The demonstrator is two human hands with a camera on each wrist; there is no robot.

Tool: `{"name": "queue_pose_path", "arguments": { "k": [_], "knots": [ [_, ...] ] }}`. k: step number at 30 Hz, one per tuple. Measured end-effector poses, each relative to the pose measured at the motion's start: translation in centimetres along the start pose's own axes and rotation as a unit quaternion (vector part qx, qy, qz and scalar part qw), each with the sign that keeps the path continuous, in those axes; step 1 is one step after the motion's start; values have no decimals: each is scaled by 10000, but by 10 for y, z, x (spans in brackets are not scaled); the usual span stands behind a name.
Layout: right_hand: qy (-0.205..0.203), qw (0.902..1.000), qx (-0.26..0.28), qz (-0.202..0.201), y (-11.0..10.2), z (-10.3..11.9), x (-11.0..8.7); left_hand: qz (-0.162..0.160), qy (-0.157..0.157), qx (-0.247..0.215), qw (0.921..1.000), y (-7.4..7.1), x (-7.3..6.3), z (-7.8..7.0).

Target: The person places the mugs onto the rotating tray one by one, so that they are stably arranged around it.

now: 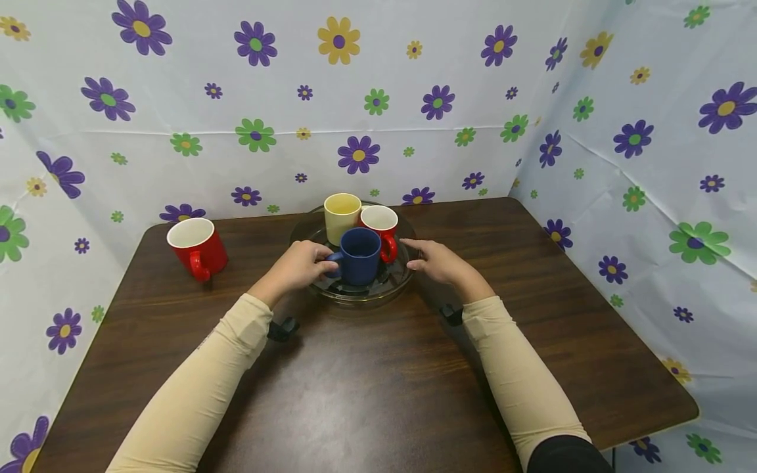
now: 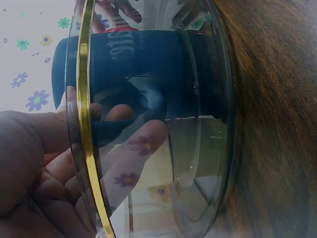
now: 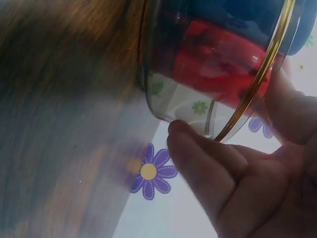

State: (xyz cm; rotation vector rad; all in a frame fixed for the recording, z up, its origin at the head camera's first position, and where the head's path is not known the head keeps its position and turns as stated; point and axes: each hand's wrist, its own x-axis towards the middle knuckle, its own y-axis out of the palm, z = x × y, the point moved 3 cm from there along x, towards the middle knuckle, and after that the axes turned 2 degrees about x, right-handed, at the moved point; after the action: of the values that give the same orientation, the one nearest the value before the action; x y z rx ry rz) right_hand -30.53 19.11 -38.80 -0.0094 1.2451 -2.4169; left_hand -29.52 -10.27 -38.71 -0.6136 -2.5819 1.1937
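Note:
In the head view, a dark blue mug [image 1: 359, 259] stands in a round, smoky glass dish [image 1: 355, 301] with a gold-coloured rim line. My left hand [image 1: 303, 264] pinches that mug's handle between thumb and fingers. A pale yellow mug [image 1: 341, 220] and a red mug [image 1: 380, 226] with a white inside are behind it in the same dish. Beside the dish's right rim is my right hand [image 1: 440, 261], fingers and thumb spread apart near the red mug's handle. Through the glass, the left wrist view shows the blue mug [image 2: 143, 64] and fingers at its handle.
Another red mug [image 1: 198, 253] with a white inside stands at the back left of the dark wooden table [image 1: 367, 394]. A white flower-patterned cloth [image 1: 378, 125] hangs behind the table and along its right side.

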Motion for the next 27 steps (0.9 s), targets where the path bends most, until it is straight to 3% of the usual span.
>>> {"name": "queue_pose_path", "arguments": {
  "k": [14,20,23,27],
  "knots": [
    [346,9989,-101,316,5,4,-2,-75,86,195,9997,1,0,1],
    [304,9991,-105,282,5,2,-2,195,62,199,9996,-1,2,1],
    [222,9994,-115,254,5,1,-2,318,144,452,9984,-7,4,-1],
    [183,9996,-89,192,5,1,-2,157,283,877,9956,-23,10,-7]
  ]
}}
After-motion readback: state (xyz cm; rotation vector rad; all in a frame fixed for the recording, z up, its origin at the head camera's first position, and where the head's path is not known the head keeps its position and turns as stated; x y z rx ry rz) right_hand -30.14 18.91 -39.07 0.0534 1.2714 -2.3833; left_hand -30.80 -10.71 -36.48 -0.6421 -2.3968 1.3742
